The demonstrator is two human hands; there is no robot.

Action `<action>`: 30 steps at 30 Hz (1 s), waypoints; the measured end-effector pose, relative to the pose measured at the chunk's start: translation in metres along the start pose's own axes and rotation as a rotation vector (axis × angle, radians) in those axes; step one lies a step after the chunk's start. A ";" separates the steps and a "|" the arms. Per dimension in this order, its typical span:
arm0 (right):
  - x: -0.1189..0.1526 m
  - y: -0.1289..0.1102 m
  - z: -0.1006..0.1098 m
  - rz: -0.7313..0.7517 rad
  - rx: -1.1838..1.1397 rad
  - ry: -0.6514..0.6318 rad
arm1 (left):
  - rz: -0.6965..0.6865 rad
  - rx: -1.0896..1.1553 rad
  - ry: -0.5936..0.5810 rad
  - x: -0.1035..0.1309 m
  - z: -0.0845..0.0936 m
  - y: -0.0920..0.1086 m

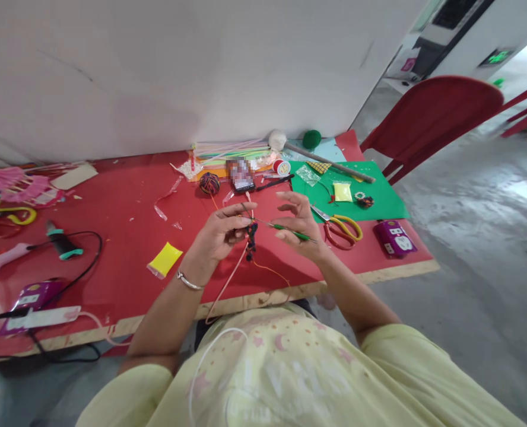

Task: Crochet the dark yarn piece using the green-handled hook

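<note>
Head view. Your left hand (221,231) is raised over the red table (125,237), fingers pinched together on a small dark crochet piece (251,237) that hangs between your two hands, above the table's near edge. A thin orange yarn strand (228,279) drops from the piece toward your lap. A silver bangle (187,281) sits on your left wrist.

Your right hand (297,222) holds a green crochet hook (290,230): thumb and lower fingers closed on its shaft, the upper fingers spread apart above it. The hook's tip points left and meets the dark piece.

Behind your hands, a multicoloured yarn ball (209,183) lies on the table, next to a phone (240,175). Right of your right hand, yellow-handled scissors (341,228) rest at the edge of a green sheet (379,196). A purple power socket (394,237) sits near the table's right corner. A yellow packet (164,260) lies to the left of your left forearm. A black cable (85,261) loops at the far left. A red chair (428,115) stands beyond the table.
</note>
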State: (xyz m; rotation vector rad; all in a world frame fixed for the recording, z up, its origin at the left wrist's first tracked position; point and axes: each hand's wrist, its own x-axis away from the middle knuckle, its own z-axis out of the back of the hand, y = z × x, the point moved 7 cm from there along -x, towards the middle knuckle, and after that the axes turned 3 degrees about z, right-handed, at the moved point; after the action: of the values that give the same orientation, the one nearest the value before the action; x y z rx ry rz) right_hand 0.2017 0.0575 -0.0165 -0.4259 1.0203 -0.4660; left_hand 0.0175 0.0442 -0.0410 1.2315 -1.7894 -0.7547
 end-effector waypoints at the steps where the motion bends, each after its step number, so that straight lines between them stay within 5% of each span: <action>1: -0.001 -0.004 0.004 0.068 0.058 -0.007 | 0.001 -0.014 0.004 0.000 0.001 0.001; 4: -0.004 -0.017 0.013 0.234 0.233 -0.036 | 0.000 -0.065 0.010 0.001 0.001 0.003; 7: -0.006 -0.018 0.016 0.223 0.293 -0.116 | -0.043 -0.120 0.031 0.001 0.000 0.007; 13: 0.001 0.001 0.007 -0.178 -0.179 -0.012 | -0.165 -0.158 0.061 0.001 -0.005 0.012; 20: 0.027 0.026 -0.045 -0.721 -0.870 0.215 | -0.113 -0.072 0.059 -0.004 -0.010 0.000; 25: 0.028 0.027 -0.057 -0.810 -0.994 0.292 | -0.105 -0.041 0.068 -0.007 -0.014 -0.006; 30: 0.017 0.023 -0.045 -0.706 -0.976 0.364 | -0.288 -0.029 0.150 -0.005 -0.010 -0.001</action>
State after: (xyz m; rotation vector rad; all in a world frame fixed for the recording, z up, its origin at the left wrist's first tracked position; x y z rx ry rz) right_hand 0.1731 0.0612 -0.0616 -1.6524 1.4088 -0.6632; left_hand 0.0272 0.0488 -0.0384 1.5048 -1.4937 -0.8219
